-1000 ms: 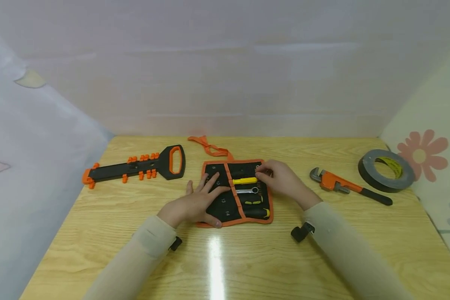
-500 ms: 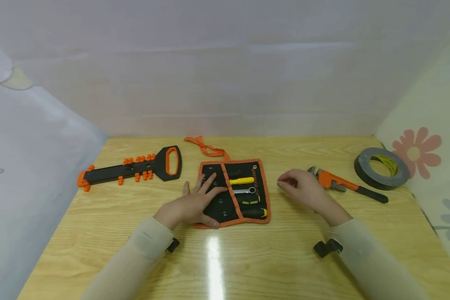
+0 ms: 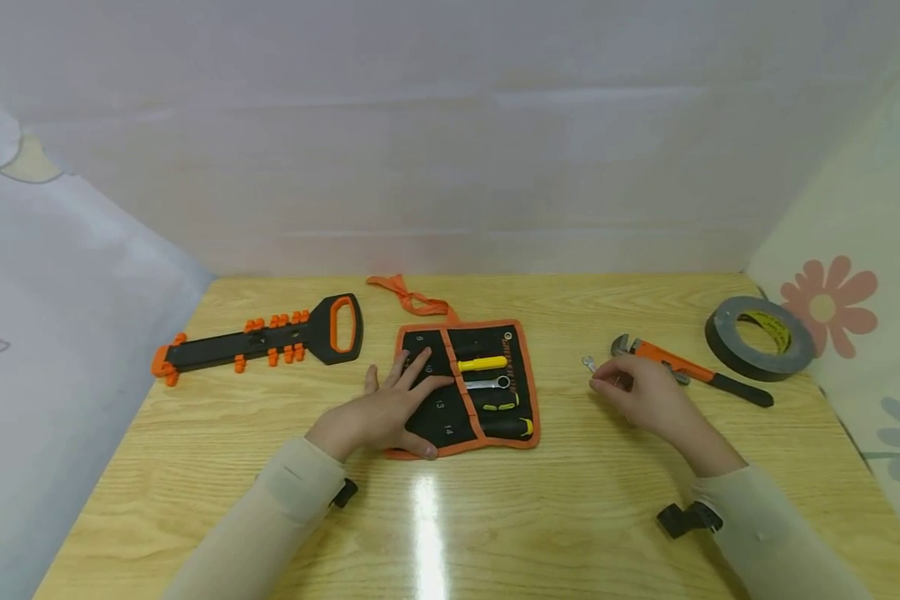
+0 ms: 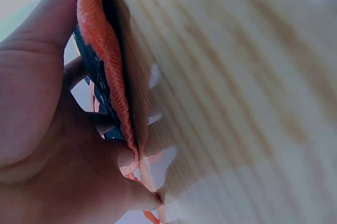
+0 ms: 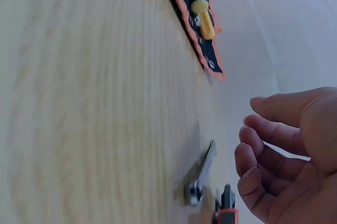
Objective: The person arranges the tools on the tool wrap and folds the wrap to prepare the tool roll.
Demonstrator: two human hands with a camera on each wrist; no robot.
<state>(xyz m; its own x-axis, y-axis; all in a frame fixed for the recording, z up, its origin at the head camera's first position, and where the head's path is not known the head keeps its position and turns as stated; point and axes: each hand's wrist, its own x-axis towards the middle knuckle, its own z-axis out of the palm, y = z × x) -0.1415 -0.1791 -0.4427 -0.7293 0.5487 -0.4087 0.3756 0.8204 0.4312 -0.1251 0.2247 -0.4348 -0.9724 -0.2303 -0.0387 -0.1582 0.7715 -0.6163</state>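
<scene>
A black tool roll (image 3: 450,408) with orange edging lies unrolled mid-table. My left hand (image 3: 390,408) rests on its left part, fingers spread over the numbered pockets; in the left wrist view that hand (image 4: 58,129) lies along the orange edge. A yellow-handled tool (image 3: 483,363), a silver wrench (image 3: 487,383) and a black handle with a yellow end (image 3: 510,427) stick out of the pockets. Right of the roll, a small silver wrench (image 5: 201,176) lies on the table. Close by it is my right hand (image 5: 284,150), fingers loosely bent, thumb apart, nothing between them.
An orange pipe wrench (image 3: 682,364) lies just beyond my right hand, with a roll of grey tape (image 3: 735,346) farther right. At the left lies a black holder (image 3: 225,348) with orange clips and a handle. An orange tie strap (image 3: 412,300) trails behind the roll.
My right hand has moved right, from the tool roll to beside the pipe wrench. A small wrench now shows on the table at its fingertips. My left hand has stayed on the roll.
</scene>
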